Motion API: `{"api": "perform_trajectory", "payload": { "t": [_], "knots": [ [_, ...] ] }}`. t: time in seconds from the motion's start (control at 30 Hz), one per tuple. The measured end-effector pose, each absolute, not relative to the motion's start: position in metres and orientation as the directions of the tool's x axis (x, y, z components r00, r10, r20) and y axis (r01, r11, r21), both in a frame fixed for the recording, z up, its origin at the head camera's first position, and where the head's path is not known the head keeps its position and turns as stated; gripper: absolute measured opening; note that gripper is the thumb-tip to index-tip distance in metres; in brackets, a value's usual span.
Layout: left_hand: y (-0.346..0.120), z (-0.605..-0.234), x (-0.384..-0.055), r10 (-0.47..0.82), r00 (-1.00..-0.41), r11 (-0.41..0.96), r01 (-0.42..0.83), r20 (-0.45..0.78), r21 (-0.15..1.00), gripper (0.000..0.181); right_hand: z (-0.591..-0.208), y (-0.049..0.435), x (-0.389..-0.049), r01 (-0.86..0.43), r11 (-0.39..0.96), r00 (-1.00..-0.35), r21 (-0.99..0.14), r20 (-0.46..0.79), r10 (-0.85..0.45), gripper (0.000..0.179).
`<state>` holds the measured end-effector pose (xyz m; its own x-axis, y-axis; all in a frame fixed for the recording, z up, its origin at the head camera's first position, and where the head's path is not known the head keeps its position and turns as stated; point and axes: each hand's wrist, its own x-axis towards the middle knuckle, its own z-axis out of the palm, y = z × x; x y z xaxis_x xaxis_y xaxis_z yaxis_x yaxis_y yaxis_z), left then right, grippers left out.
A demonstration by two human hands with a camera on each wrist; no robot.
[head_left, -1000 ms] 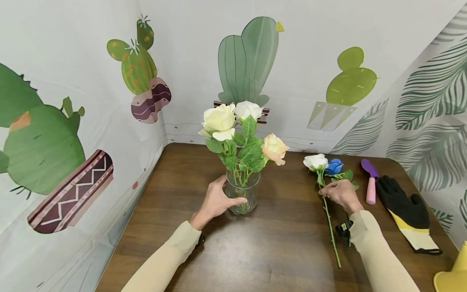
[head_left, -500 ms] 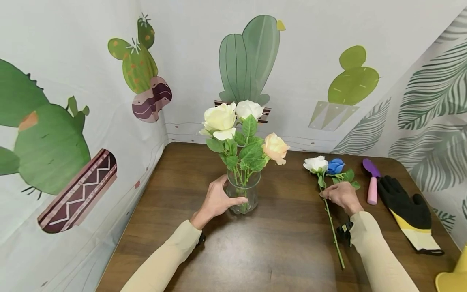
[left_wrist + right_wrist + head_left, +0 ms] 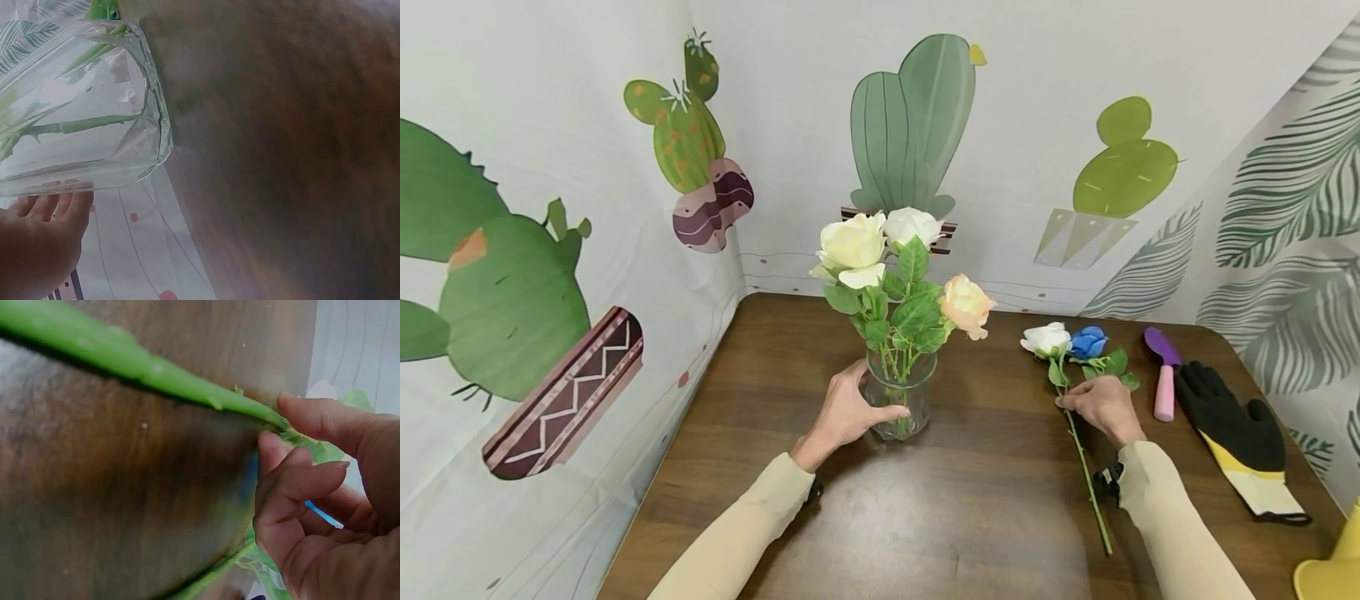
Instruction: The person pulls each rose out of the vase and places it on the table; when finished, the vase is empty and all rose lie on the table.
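A clear glass vase point(image 3: 917, 400) stands upright on the wooden table, holding a cream rose point(image 3: 852, 246), a white rose point(image 3: 912, 227) and a peach rose point(image 3: 966, 306). My left hand point(image 3: 847, 406) holds its left side, thumb across the front and fingers toward the back. In the left wrist view, the fingertips touch the glass and cut stems show inside. Over on the right, my right hand point(image 3: 1102, 406) pinches the green stem point(image 3: 169, 375) of another white rose point(image 3: 1046, 340) between thumb and fingertips, below its bloom. Right beside that bloom lies a blue rose point(image 3: 1087, 342), its stem partly hidden by my hand.
A small trowel point(image 3: 1164, 392) with purple blade and pink handle lies right of the blue rose. Beside it is a black, yellow and white work glove point(image 3: 1232, 425). A yellow object point(image 3: 1318, 575) is cut off at the lower right. Cactus-print cloth point(image 3: 790, 125) hangs behind the table.
The white rose in my right hand has turned slightly: its bloom shifts a little left and its stem end a little right. My left hand stays on the vase.
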<state>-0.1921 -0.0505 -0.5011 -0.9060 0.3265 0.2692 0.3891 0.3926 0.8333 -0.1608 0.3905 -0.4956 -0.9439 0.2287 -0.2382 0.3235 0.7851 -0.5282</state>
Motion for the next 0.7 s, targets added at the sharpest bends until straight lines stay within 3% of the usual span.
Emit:
{"api": "perform_trajectory", "payload": {
  "t": [0.4, 0.7],
  "knots": [
    [-0.050, -0.502, -0.193, 0.325, -0.901, 0.394, 0.405, 0.288, 0.825, 0.087, -0.477, 0.368, -0.137, 0.273, 0.751, -0.941, -0.601, -0.005, 0.338, 0.032],
    [-0.051, -0.502, -0.191, 0.323, -0.907, 0.395, 0.388, 0.270, 0.833, 0.089, -0.457, 0.331, -0.129, 0.173, 0.722, -0.957, -0.670, 0.060, 0.285, 0.035]
  ]
}}
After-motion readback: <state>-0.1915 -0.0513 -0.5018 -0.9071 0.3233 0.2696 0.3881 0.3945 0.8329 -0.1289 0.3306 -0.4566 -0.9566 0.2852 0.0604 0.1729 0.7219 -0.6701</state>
